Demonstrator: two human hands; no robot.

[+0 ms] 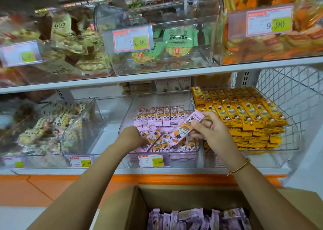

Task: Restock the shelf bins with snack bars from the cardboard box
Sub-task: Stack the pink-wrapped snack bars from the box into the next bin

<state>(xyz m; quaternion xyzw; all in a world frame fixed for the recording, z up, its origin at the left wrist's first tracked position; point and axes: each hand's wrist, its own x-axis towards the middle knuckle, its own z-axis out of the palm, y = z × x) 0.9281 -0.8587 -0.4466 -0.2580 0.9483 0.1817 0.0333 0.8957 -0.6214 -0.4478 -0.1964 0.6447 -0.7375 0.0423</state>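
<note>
- The person's left hand (130, 136) is reaching down into the clear plastic bin (129, 107) in the middle of the lower shelf. Its fingertips are disappearing among the pink-wrapped snack bars (160, 116) there, so I cannot tell whether its grip is clenched on one or only pressing.
- The right hand (208, 130) is hovering over the right side of that bin, its grip grasping a single pink-and-orange wrapped bar (189, 124) between thumb and fingers.
- That bar is tilting, with its pink end pointing up and back towards the bin's right wall.
- Inside the bin, the back row of bars is standing upright in a neat line, while the nearer ones are lying more loosely under the two hands.
- A red-bordered price label (151, 160) is hanging on the bin's front wall, showing 15.80.
- A brown cardboard box (122, 210) is sitting open below and in front of the bin, close to the person, and is holding more purple-pink wrapped bars (197, 219) packed on end.
- Just right of the bin, yellow-wrapped bars (244, 114) are lying stacked in tidy rows in a neighbouring clear bin, with white wire mesh (288, 90) rising beyond them.
- Left of the bin, another clear container of loose, mixed-colour packets (52, 125) is sitting on the same shelf.
- Above the bin, on the upper shelf, green packets of round crackers (176, 41) are resting in a clear tub.
- A gold beaded bracelet (239, 167) is circling the right wrist.
</note>
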